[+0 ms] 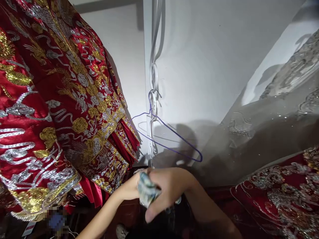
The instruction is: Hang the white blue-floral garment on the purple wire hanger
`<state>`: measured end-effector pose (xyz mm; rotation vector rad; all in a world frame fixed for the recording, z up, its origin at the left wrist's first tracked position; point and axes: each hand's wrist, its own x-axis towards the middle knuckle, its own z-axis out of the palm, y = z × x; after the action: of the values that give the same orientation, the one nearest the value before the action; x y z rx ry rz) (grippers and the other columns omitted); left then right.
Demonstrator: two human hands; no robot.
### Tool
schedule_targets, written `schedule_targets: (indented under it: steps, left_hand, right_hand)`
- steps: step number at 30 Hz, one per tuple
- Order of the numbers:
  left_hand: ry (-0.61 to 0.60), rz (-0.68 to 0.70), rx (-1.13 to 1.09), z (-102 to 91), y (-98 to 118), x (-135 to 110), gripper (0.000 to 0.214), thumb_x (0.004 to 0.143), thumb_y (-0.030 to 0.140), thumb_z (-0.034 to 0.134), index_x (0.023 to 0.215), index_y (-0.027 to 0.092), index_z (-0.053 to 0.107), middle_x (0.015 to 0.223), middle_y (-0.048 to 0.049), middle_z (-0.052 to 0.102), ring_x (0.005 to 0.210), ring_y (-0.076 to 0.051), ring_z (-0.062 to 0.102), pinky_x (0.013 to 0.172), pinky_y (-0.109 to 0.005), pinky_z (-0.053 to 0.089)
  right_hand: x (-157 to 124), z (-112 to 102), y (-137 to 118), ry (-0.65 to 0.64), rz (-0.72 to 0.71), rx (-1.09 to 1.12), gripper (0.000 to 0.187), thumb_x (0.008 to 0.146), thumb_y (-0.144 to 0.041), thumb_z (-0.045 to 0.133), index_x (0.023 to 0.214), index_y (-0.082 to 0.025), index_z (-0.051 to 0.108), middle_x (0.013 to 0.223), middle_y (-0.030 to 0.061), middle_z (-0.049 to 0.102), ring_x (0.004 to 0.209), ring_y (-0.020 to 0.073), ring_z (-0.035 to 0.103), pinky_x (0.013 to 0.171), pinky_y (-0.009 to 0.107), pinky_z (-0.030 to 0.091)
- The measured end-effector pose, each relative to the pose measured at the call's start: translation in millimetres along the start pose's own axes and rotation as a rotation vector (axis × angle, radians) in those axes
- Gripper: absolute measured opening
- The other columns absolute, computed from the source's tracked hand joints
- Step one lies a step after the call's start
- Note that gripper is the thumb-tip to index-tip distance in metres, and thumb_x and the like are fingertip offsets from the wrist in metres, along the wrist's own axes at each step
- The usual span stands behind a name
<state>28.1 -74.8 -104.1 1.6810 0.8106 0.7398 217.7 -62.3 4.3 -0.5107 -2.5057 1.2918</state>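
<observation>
My two hands meet low in the middle of the head view around a bunched patterned cloth [147, 188], whitish with blue and green. My right hand [169, 186] is closed over it, thumb pointing down in front. From the other side my left hand [133, 186] reaches in and grips the same bundle; most of its fingers are hidden behind the cloth and the right hand. Just above and beyond both hands hangs a bare purple wire hanger [176, 132], hooked on a white chain of rings [155, 78] against the wall.
Red garments [82, 99] with gold and silver embroidery hang close on the left. On the right are a sheer beaded fabric [240, 127] and a red beaded garment [281, 196]. A shoe [121, 231] shows on the floor below. Behind stands a white wall [199, 59].
</observation>
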Motion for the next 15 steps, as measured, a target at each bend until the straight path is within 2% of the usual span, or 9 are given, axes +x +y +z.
schedule_targets:
  steps: [1, 2, 4, 5, 6, 8, 9, 12, 15]
  left_hand:
    - [-0.022, -0.016, -0.008, 0.1, -4.0, 0.9, 0.037, 0.069, 0.037, 0.08, 0.102, 0.021, 0.076, 0.096, -0.0095, 0.075, 0.099, -0.033, 0.067, 0.094, -0.045, 0.054]
    - [-0.025, -0.024, -0.004, 1.0, -9.5, 1.0, 0.033, 0.068, 0.038, 0.081, 0.097, 0.022, 0.077, 0.093, -0.0088, 0.075, 0.096, -0.033, 0.068, 0.091, -0.044, 0.055]
    - [0.033, -0.031, 0.023, 3.4, -24.0, -2.2, 0.033, 0.07, 0.038, 0.079, 0.098, 0.021, 0.077, 0.095, -0.0089, 0.075, 0.097, -0.032, 0.068, 0.091, -0.044, 0.055]
    - [0.072, -0.048, 0.039, 4.2, -31.9, -5.5, 0.034, 0.073, 0.038, 0.078, 0.101, 0.02, 0.076, 0.098, -0.0093, 0.075, 0.098, -0.031, 0.067, 0.093, -0.044, 0.054]
    - [0.103, -0.076, 0.051, 4.4, -39.4, -9.5, 0.035, 0.075, 0.038, 0.076, 0.103, 0.018, 0.075, 0.1, -0.0097, 0.075, 0.099, -0.031, 0.067, 0.094, -0.044, 0.053]
    - [0.145, -0.137, 0.055, 2.6, -50.8, -18.3, 0.037, 0.079, 0.04, 0.074, 0.108, 0.017, 0.073, 0.104, -0.01, 0.074, 0.099, -0.03, 0.067, 0.093, -0.042, 0.053]
    - [0.169, -0.157, 0.044, 1.0, -54.0, -22.3, 0.039, 0.079, 0.041, 0.073, 0.11, 0.017, 0.072, 0.105, -0.0102, 0.074, 0.099, -0.03, 0.066, 0.09, -0.041, 0.053]
    - [0.223, -0.182, 0.039, -4.4, -53.4, -29.7, 0.039, 0.081, 0.047, 0.071, 0.106, 0.016, 0.071, 0.101, -0.0094, 0.072, 0.095, -0.027, 0.063, 0.082, -0.034, 0.052]
    - [0.133, -0.24, 0.171, -14.7, -45.1, -30.9, 0.041, 0.088, 0.055, 0.058, 0.083, 0.015, 0.065, 0.08, -0.0037, 0.064, 0.077, -0.02, 0.056, 0.072, -0.029, 0.047]
  right_hand:
    - [7.0, 4.3, -0.7, -0.047, -0.049, -0.028, 0.039, 0.07, -0.035, 0.082, 0.05, -0.021, 0.052, 0.045, -0.0078, 0.046, 0.041, 0.0075, 0.041, 0.041, 0.021, 0.03]
    - [11.8, 7.6, 1.3, -0.022, -0.058, -0.078, 0.044, 0.071, -0.031, 0.081, 0.047, -0.02, 0.046, 0.042, -0.0081, 0.04, 0.039, 0.0068, 0.037, 0.041, 0.022, 0.027]
    - [13.5, 10.3, 12.0, 0.195, 0.011, -0.182, 0.033, 0.075, -0.02, 0.073, 0.052, -0.02, 0.051, 0.044, -0.0072, 0.04, 0.041, 0.0076, 0.035, 0.043, 0.023, 0.026]
    - [10.6, 9.9, 19.6, 0.327, 0.056, -0.203, 0.016, 0.077, -0.015, 0.067, 0.064, -0.021, 0.061, 0.05, -0.006, 0.047, 0.045, 0.009, 0.04, 0.046, 0.023, 0.03]
    - [5.8, 8.7, 27.8, 0.452, 0.091, -0.199, 0.014, 0.078, -0.012, 0.061, 0.083, -0.022, 0.069, 0.059, -0.0044, 0.055, 0.051, 0.0108, 0.047, 0.051, 0.023, 0.035]
    - [-5.2, 4.7, 45.0, 0.636, 0.135, -0.144, 0.047, 0.078, -0.012, 0.057, 0.122, -0.025, 0.064, 0.075, -0.0017, 0.064, 0.063, 0.0143, 0.057, 0.062, 0.025, 0.043]
    - [-9.6, 2.1, 53.4, 0.698, 0.157, -0.111, 0.056, 0.079, -0.014, 0.058, 0.134, -0.026, 0.058, 0.078, -0.0007, 0.065, 0.067, 0.0157, 0.059, 0.066, 0.026, 0.045]
    - [-10.2, -8.3, 78.1, 0.799, 0.23, -0.072, 0.065, 0.081, -0.022, 0.06, 0.145, -0.025, 0.05, 0.088, 0.0037, 0.068, 0.079, 0.021, 0.066, 0.072, 0.029, 0.05]
    - [4.0, -20.0, 101.5, 0.802, 0.237, -0.106, 0.054, 0.085, -0.026, 0.057, 0.139, -0.026, 0.057, 0.1, 0.0068, 0.072, 0.089, 0.0251, 0.068, 0.079, 0.033, 0.053]
